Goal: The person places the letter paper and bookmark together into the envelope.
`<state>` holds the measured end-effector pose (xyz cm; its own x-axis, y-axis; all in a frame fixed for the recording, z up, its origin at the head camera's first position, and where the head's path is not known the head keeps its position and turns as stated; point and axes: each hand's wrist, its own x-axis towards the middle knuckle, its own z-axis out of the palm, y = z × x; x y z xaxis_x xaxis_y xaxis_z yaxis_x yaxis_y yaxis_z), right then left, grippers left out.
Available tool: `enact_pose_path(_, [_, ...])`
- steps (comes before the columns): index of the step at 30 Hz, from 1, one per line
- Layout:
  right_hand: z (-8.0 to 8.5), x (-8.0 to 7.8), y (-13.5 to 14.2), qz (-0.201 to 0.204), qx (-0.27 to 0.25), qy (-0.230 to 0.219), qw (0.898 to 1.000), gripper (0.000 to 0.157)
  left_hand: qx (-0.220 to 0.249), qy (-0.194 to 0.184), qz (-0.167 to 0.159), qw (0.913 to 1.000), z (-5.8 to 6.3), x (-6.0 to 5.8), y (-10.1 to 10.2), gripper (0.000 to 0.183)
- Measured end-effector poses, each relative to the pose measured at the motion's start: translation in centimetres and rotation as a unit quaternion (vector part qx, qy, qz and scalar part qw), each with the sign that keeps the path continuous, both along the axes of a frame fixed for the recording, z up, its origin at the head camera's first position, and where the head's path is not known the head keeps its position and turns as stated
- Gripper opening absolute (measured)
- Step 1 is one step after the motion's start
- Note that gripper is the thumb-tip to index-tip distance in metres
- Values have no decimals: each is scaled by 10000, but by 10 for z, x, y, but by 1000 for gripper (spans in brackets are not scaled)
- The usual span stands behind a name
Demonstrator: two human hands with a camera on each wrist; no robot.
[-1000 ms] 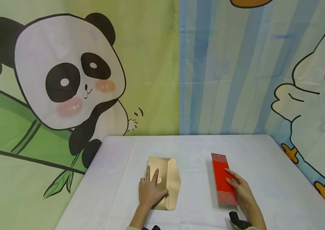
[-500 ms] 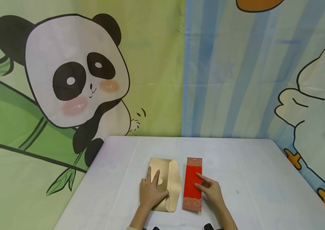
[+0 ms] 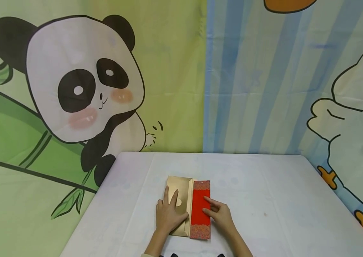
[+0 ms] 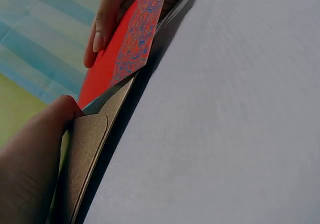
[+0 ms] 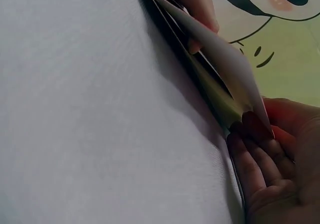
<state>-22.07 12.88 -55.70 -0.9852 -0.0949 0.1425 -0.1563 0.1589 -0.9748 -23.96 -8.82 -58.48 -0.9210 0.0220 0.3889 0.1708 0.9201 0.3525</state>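
Note:
A gold paper envelope [image 3: 180, 182] lies on the white table, its flap side toward the right. My left hand [image 3: 168, 216] rests on it with fingers spread and the thumb at the opening edge. In the left wrist view the thumb sits right at the mouth of the envelope [image 4: 89, 139]. My right hand [image 3: 222, 217] pinches the right side of a red card [image 3: 198, 208] with patterned bands at both ends. This card overlaps the envelope's flap. From the right wrist, the card's pale back [image 5: 220, 54] tilts up, with my right fingers [image 5: 255, 169] under it.
The white table [image 3: 265, 185] stretches to the right and behind the hands. Behind it hangs a cloth backdrop [image 3: 175, 78] with a cartoon panda and blue stripes.
My right hand has carried the red card leftward across the table, from well right of the envelope to over its flap. The left hand stays in place on the envelope.

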Motion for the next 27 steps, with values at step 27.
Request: enact_pose_path(27, [-18,-12,-15,-308,800,393,9955,50,55,-3,12,10000,2,1,1,87])
